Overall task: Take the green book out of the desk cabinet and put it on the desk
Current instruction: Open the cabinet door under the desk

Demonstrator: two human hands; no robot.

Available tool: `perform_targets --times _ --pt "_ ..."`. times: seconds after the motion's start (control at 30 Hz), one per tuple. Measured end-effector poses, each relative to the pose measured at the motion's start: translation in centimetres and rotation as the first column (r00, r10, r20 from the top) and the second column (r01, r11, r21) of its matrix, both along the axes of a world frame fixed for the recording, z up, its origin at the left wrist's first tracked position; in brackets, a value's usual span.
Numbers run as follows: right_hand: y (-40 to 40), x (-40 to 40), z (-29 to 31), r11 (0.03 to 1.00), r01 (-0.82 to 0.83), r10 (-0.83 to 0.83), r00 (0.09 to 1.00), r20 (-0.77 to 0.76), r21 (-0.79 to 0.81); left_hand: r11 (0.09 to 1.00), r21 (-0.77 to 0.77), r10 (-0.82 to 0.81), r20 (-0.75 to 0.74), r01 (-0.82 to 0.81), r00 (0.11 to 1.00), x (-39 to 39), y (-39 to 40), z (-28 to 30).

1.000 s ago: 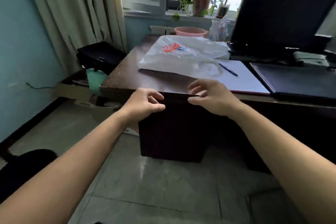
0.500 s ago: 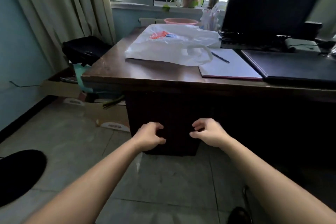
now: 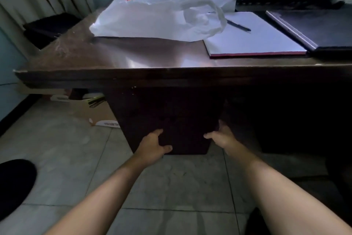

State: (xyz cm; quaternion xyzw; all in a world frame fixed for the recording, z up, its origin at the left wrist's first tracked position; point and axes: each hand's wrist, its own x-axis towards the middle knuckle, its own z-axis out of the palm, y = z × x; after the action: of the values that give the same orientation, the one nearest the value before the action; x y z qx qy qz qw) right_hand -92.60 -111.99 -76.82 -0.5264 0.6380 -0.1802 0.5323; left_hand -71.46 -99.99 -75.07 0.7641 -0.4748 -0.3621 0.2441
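The left hand (image 3: pixel 152 146) rests on the lower front of the dark desk cabinet (image 3: pixel 167 118), fingers loosely curled and holding nothing. Just to its right, the right hand (image 3: pixel 221 136) hooks its fingers around the cabinet's right edge. The green book is out of sight. Above both hands, the desk (image 3: pixel 133 53) carries a white plastic bag (image 3: pixel 160 11).

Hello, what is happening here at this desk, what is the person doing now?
A person reaches both bare arms to the dark wooden cabinet under the brown desk. The left hand is against its lower front and the right hand is at its right edge. The cabinet looks closed, and no green book is visible. On the desk lie a white plastic bag and a white notepad with a dark pen.
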Motion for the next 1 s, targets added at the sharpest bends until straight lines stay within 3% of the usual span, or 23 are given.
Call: perform_targets --times 0.23,0.4,0.67,0.87,1.0 --pt "-1.9 0.9 -2.0 0.993 0.087 -0.097 0.984 0.148 0.075 0.998 0.05 0.034 -0.04 -0.032 0.999 0.6 -0.5 -1.5" --pt "-0.8 0.2 -1.2 0.997 0.064 -0.066 0.996 0.056 0.044 0.999 0.019 0.035 -0.077 -0.034 0.996 0.3 0.6 -1.5" --pt "5.4 -3.2 1.1 0.99 -0.138 0.129 0.968 -0.216 -0.027 0.999 -0.027 -0.026 -0.147 0.022 0.989 -4.1 3.7 -1.1" --pt "10.7 -4.4 1.9 0.937 -0.35 0.333 0.882 -0.335 0.008 0.985 -0.003 -0.171 0.125 0.172 0.977 -6.7 7.0 -0.8" --pt "14.4 -3.1 2.2 0.842 -0.538 0.494 0.746 -0.446 0.033 0.985 0.03 -0.171 0.104 0.168 0.98 -7.7 9.6 -1.0"
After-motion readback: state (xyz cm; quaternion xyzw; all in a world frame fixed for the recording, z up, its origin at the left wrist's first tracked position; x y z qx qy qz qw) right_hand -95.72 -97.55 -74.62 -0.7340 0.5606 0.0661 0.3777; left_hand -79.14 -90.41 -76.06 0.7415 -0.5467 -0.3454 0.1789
